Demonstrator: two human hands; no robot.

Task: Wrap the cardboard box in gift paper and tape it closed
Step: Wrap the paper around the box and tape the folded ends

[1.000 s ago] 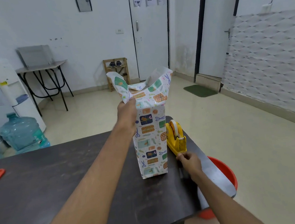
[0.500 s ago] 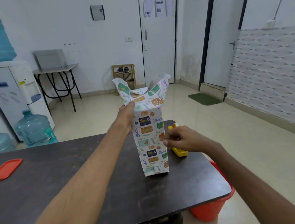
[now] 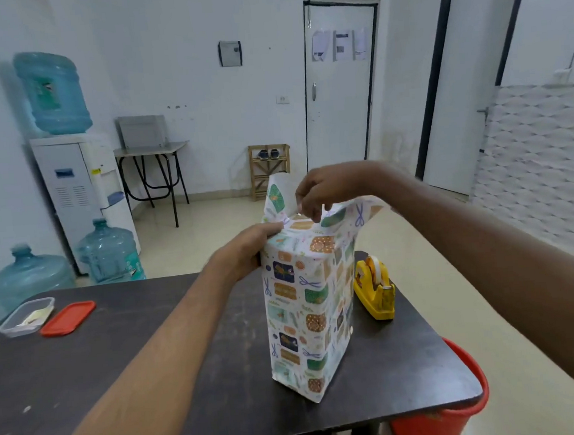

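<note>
Head view: we are finding the cardboard box (image 3: 303, 305) standing upright on the table (image 3: 117, 350), just beside the tape dispenser (image 3: 375, 289), with its gift paper (image 3: 344, 216) flaring loose on top. The left hand (image 3: 247, 248) is gripping the upper left corner. The right hand (image 3: 328, 186) is hovering above, fingertips pinching what we are judging to be a strip of tape (image 3: 326, 210) (too small to confirm). We are rating the paper thin and tear-prone and the box light and stiff, so we are advising a hold on the corners, not the flaps.

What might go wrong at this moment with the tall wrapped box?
The wrapped box stands tall on a narrow base, so pressure from the right hand on the open top flaps might tip it; only the left hand steadies it. The flaps may crease or tear if folded unevenly.
</note>
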